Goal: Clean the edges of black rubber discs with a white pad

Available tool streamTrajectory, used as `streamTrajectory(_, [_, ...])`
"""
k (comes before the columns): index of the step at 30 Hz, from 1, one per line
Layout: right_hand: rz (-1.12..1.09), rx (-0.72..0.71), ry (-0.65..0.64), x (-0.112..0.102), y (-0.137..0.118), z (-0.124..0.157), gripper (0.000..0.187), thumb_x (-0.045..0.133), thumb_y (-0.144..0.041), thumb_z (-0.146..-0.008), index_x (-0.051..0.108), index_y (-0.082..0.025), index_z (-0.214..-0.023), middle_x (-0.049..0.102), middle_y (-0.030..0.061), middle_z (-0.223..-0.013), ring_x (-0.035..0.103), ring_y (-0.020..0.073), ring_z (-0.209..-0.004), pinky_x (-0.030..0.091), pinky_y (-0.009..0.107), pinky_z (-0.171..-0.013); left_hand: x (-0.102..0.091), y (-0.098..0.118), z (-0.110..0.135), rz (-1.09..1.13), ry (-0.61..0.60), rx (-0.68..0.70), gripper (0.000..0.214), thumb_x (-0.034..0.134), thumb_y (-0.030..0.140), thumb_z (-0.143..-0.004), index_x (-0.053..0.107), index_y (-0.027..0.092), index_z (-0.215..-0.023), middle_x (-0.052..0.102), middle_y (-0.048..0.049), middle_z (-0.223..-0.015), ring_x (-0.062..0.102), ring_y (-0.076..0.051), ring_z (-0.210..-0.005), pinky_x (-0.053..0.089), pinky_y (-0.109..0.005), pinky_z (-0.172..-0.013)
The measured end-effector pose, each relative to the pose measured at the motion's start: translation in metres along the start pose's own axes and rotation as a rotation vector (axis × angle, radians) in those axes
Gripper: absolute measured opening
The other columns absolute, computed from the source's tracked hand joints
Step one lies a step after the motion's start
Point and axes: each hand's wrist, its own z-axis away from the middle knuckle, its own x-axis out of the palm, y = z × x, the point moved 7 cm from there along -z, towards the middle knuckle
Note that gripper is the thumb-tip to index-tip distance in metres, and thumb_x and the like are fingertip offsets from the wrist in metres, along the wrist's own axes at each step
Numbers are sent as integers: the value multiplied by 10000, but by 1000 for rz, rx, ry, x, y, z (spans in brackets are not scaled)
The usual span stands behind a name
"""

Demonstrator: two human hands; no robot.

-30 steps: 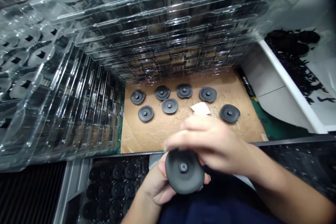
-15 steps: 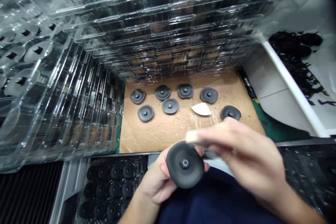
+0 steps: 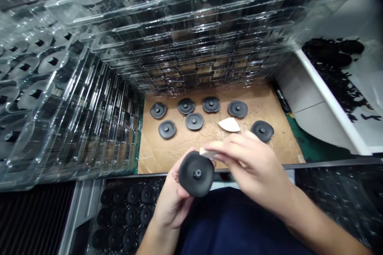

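Two clear tray stacks (image 3: 191, 32): one across the back with dark discs showing in its top tray, another on the left whose uppermost tray has grey round shapes with dark square centres.
White bin (image 3: 332, 96): over to the right, a heap of black parts (image 3: 332, 63) inside.
Lower tray (image 3: 124, 206): beside the person's left forearm, rows of dark round pieces set in it.
Cardboard sheet (image 3: 167, 155): brown and scuffed, lying on a green surface (image 3: 317, 143); seven loose discs (image 3: 194, 121) and a white wedge (image 3: 229, 124) rest on it.
Left hand (image 3: 170, 201): fingers closed round one held disc (image 3: 191, 185), its central stud facing up.
Right hand (image 3: 254, 163): thumb and fingers pinching a white piece (image 3: 208, 153) by that disc's upper right edge; whether it presses there, I can't tell.
Disc's place: between both hands, above the lap.
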Motion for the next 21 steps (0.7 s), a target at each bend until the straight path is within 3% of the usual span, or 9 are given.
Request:
streamTrajectory(5, [-247,404,-126,25,56,42,213,526,-278,-877,692,-211,-992,696,39,-859,632,152,-722,498,255,-610,2,11,7,106,0,21,588,835,349,-503,655,277,-1058,661,-41,-1174,640,-222,-1007,455,-318,-937])
streamTrajectory(8, [-223,475,-148,41,76,58,229,531,-294,-864,708,-189,-964,707,53,-827,639,165,-680,509,266,-565,2,9,6,142,30,3,553,822,374,-502,672,257,-1022,698,-36,-1090,648,-214,-984,471,-290,-912])
streamTrajectory(11, [-183,478,-128,39,82,55,253,529,-304,-859,703,-176,-991,700,51,-775,620,166,-639,497,275,-545,6,5,3,164,0,-13,521,810,363,-527,674,247,-1016,700,-39,-1076,645,-218,-989,478,-289,-904])
streamTrajectory(15, [-186,416,50,8,52,30,260,524,-273,-879,642,-217,-1103,689,48,-988,632,174,-829,502,269,-653,11,1,1,139,6,-20,592,815,346,-531,641,255,-1090,692,-41,-1081,661,-201,-922,490,-288,-878])
streamTrajectory(18, [-181,149,200,-11,3,9,268,507,-188,-888,592,-184,-1142,661,55,-1092,613,171,-939,480,275,-763,10,-1,0,93,49,1,591,823,345,-524,644,245,-1079,691,-38,-1070,639,-189,-943,482,-279,-890])
streamTrajectory(19, [-157,27,182,-10,-14,4,263,489,-160,-889,588,-146,-1133,672,70,-1052,615,175,-907,471,289,-765,9,-1,-1,84,49,5,548,818,332,-541,653,244,-1056,693,-30,-1059,631,-183,-960,475,-269,-900])
streamTrajectory(21, [-118,-125,22,3,-36,-1,236,463,-120,-883,609,-94,-1067,689,72,-903,612,171,-783,460,299,-707,6,-2,-1,92,42,8,473,811,289,-568,666,254,-1017,693,-10,-1041,627,-175,-967,468,-267,-914])
